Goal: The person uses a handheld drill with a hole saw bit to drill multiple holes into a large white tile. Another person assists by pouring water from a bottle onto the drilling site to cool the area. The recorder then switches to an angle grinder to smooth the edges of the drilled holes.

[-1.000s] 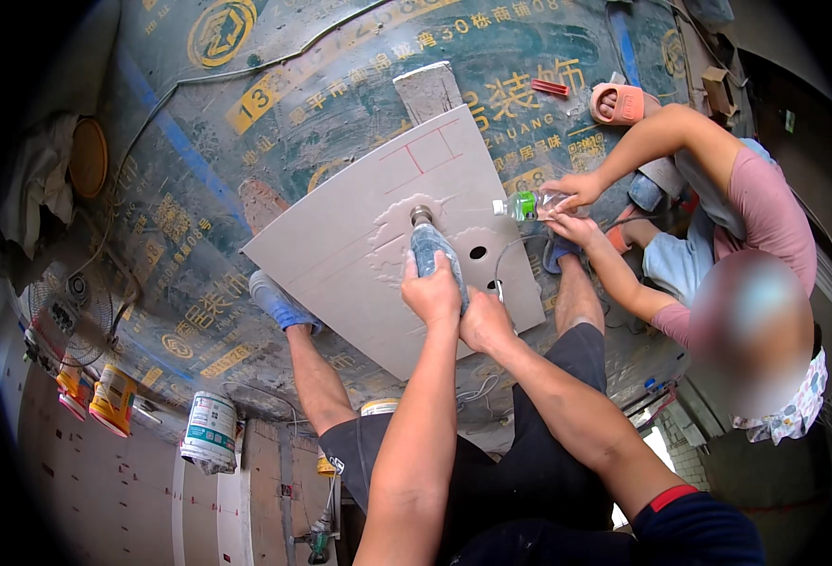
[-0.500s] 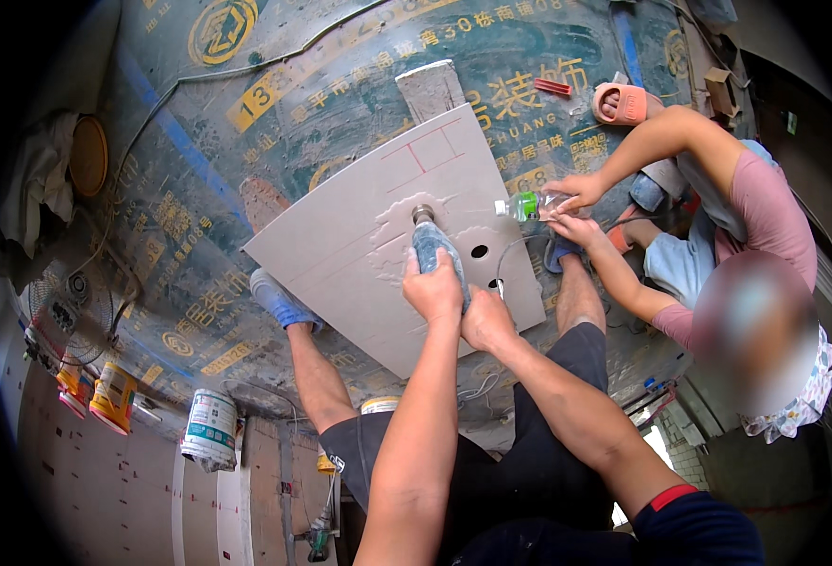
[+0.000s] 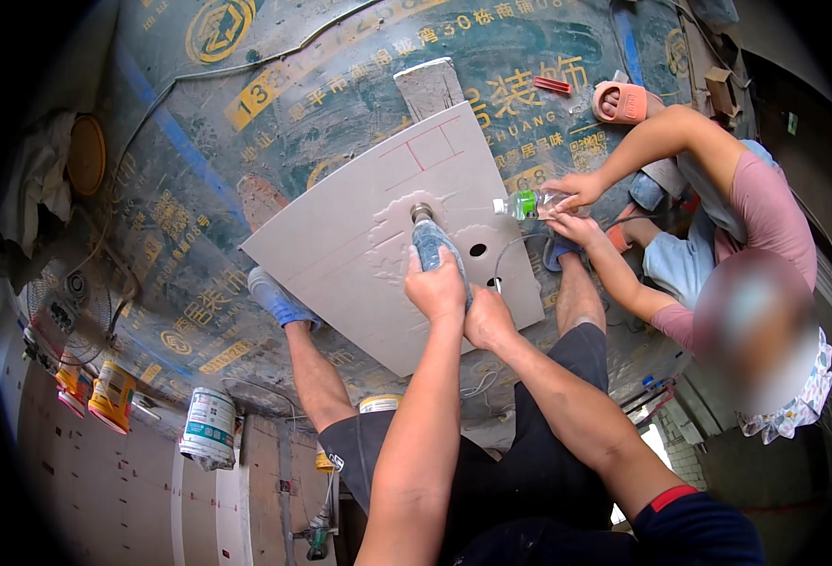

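Both of my hands are wrapped around a blue angle grinder [image 3: 430, 243]. My left hand [image 3: 436, 286] grips the body, and my right hand [image 3: 488, 318] holds the rear end beside it. The grinder's metal head [image 3: 421, 213] is down on a large pale tile [image 3: 340, 255], in a wet patch of slurry; the cutting end is hidden. Two round holes [image 3: 478, 250] show to the right, one partly covered by a cord. From the right, a co-worker's hands [image 3: 578, 203] tilt a clear plastic bottle [image 3: 529, 205] with a green label toward the head, a thin stream leaving it.
Under the tile's far end lies a grey slab [image 3: 430, 90]. My blue-shod feet [image 3: 284, 300] flank the tile. The co-worker [image 3: 774, 208] crouches close on the right. Buckets [image 3: 210, 426] and a fan [image 3: 69, 307] stand at left. A cable [image 3: 175, 83] crosses the covered floor.
The tile appears shifted very slightly to the left and toward me in the picture. My grip and the co-worker's bottle look the same.
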Motion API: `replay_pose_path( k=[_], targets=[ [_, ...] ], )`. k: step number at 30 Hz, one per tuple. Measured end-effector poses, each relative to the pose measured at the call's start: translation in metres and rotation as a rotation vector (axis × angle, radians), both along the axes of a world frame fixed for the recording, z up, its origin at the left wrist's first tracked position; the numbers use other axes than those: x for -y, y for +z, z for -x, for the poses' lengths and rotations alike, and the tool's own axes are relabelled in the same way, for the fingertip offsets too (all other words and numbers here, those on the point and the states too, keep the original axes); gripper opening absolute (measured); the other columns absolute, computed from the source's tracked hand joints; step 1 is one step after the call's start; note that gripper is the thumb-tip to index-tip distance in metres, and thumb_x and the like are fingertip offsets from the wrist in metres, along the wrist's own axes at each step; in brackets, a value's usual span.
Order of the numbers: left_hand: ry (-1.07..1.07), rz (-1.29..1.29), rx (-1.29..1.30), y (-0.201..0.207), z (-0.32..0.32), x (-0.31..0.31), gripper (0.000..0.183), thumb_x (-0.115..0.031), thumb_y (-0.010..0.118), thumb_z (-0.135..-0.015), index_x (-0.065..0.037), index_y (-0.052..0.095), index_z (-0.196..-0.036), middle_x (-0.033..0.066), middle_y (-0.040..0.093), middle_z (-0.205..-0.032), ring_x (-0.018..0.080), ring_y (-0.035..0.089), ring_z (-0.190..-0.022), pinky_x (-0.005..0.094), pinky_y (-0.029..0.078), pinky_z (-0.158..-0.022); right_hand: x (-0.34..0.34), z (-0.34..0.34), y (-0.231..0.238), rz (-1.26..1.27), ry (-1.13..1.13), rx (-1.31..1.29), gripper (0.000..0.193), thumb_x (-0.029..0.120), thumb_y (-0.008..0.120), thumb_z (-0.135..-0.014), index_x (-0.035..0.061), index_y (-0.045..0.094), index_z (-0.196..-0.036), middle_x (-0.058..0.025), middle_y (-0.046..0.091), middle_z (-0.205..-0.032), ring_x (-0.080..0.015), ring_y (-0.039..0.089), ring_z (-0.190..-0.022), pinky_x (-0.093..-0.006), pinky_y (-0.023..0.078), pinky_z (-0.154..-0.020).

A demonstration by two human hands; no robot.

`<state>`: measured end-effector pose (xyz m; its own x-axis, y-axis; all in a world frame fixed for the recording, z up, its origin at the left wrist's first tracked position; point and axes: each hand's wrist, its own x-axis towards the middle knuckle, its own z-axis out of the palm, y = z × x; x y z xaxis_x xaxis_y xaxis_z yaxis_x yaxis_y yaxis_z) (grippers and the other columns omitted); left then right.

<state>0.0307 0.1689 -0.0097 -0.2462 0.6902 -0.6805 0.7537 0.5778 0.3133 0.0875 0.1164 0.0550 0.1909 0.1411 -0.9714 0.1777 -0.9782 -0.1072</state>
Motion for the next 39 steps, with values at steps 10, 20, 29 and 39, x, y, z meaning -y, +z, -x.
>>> replay_pose_path(
  k=[10, 20, 29, 39],
  targets=[
    [-0.039, 0.004, -0.016, 0.009, -0.006, -0.001, 0.064, -0.027, 0.076, -0.083, 0.014, 0.062, -0.130, 0.0332, 0.071, -0.111, 0.0402, 0.072, -0.102, 0.0429, 0.055, -0.092, 0.013, 0.004, -0.005, -0.018, -0.036, 0.016, 0.033, 0.011, 0.066, -0.085, -0.0057, 0.064, -0.113, -0.0326, 0.070, -0.104, -0.0498, 0.065, -0.107, -0.0526, 0.053, -0.089],
    [-0.037, -0.046, -0.007, 0.007, -0.003, 0.011, 0.063, -0.027, 0.075, -0.084, 0.013, 0.062, -0.131, 0.0336, 0.070, -0.113, 0.0414, 0.072, -0.104, 0.0438, 0.054, -0.093, 0.029, 0.008, -0.012, -0.085, -0.043, 0.021, 0.028, 0.007, 0.060, -0.086, -0.0046, 0.064, -0.111, -0.0331, 0.069, -0.102, -0.0523, 0.064, -0.105, -0.0539, 0.052, -0.088],
    [-0.042, -0.080, 0.013, 0.001, 0.003, 0.020, 0.062, -0.026, 0.076, -0.083, 0.013, 0.062, -0.130, 0.0326, 0.071, -0.112, 0.0411, 0.072, -0.103, 0.0439, 0.054, -0.092, 0.036, 0.010, -0.016, -0.023, -0.032, 0.024, 0.037, 0.020, 0.068, -0.085, 0.0000, 0.066, -0.116, -0.0314, 0.070, -0.107, -0.0508, 0.065, -0.107, -0.0562, 0.052, -0.093],
    [-0.022, -0.092, 0.044, 0.000, 0.008, 0.023, 0.063, -0.026, 0.076, -0.084, 0.013, 0.061, -0.132, 0.0324, 0.071, -0.115, 0.0385, 0.072, -0.104, 0.0430, 0.054, -0.094, 0.032, 0.014, -0.012, -0.043, -0.040, 0.058, 0.027, 0.012, 0.066, -0.086, -0.0040, 0.064, -0.108, -0.0326, 0.069, -0.103, -0.0515, 0.064, -0.106, -0.0548, 0.052, -0.088]
  ],
)
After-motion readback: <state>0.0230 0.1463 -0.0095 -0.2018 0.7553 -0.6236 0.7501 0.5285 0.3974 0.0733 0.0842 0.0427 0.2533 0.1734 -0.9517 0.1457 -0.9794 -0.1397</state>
